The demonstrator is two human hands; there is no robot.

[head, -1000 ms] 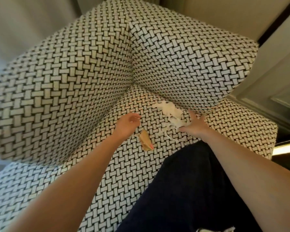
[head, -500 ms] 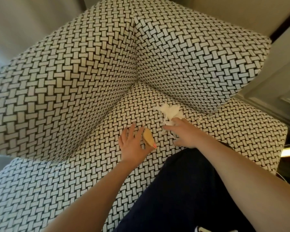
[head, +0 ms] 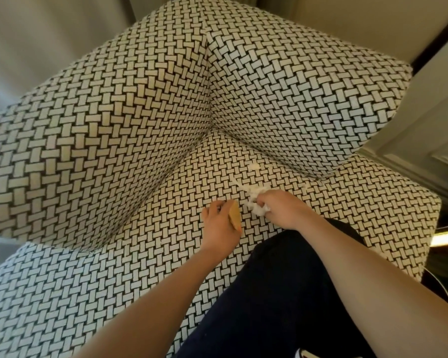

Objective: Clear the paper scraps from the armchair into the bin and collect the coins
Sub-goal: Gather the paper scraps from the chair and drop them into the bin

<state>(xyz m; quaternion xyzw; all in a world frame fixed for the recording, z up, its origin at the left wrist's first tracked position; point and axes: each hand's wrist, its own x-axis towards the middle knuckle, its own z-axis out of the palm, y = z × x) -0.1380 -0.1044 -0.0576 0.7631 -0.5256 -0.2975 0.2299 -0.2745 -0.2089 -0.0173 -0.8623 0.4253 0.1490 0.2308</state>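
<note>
Right hand (head: 282,210) clamped on white paper wad (head: 256,204), left hand (head: 219,224) pinched tan scrap (head: 235,218), both over armchair seat (head: 140,280). Risk imo: wad's loose tail could drop; far stray scrap (head: 254,166) easily missed. Coins unseen.

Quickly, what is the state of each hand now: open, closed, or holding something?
Left hand: closed, holding the tan paper scrap.
Right hand: closed, gripping the white paper scraps.

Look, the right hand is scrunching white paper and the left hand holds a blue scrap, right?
Not quite. The head view shows the left hand holding a tan scrap, not a blue one. The right hand is indeed scrunching white paper.
</note>
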